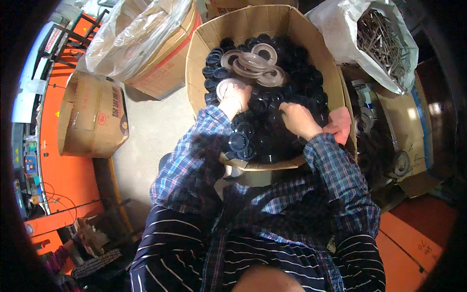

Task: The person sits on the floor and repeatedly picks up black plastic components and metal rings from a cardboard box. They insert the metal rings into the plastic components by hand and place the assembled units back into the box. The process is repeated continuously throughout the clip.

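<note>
A large cardboard box (200,36) in front of me is full of black round plastic parts (238,141) that look like caps or rings. My left hand (237,99) is closed on the edge of a grey-brown ring-shaped disc (224,86) at the left of the pile. Several similar grey discs (253,62) lie stacked loosely just beyond it. Over the middle of the black parts, my right hand (299,120) has its fingers drawn together. Whatever those fingertips hold, if anything, is hidden among the dark parts.
A pink cloth (339,124) hangs at the box's right edge. Left stand a smaller carton (92,117) and a plastic-lined carton (160,73). At the upper right, a white sack (340,24) holds thin metal-like strips (382,41). Orange machinery (63,170) runs along the left.
</note>
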The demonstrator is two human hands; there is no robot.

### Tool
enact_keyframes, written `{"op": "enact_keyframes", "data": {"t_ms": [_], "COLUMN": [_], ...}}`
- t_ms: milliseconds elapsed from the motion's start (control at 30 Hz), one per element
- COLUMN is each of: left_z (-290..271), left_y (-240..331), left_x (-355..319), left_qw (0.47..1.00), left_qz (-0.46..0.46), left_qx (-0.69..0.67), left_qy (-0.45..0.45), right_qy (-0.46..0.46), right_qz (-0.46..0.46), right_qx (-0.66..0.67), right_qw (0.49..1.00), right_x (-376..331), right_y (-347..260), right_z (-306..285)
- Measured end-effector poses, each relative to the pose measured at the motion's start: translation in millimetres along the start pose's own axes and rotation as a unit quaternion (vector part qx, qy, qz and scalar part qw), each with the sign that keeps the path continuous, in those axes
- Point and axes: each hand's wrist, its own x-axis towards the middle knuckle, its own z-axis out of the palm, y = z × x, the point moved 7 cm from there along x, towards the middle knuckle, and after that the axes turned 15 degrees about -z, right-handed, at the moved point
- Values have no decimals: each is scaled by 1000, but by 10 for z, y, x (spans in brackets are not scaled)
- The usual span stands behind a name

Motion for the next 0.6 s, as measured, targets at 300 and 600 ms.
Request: {"op": "enact_keyframes", "data": {"t_ms": [300,600], "left_z": [-1037,-1101], "left_y": [-226,348], "left_x": [-831,-1401], "left_qw": [652,518], "left_qz": [-57,63], "left_qx": [-749,-846], "left_qy": [-107,-109], "right_qy": [302,287], "right_qz": [-68,-96], "right_qx": [150,49], "right_qw": [939,952], "right_x": [-185,-269], "right_y": [-208,-658], "right_z": [-718,-862]}}
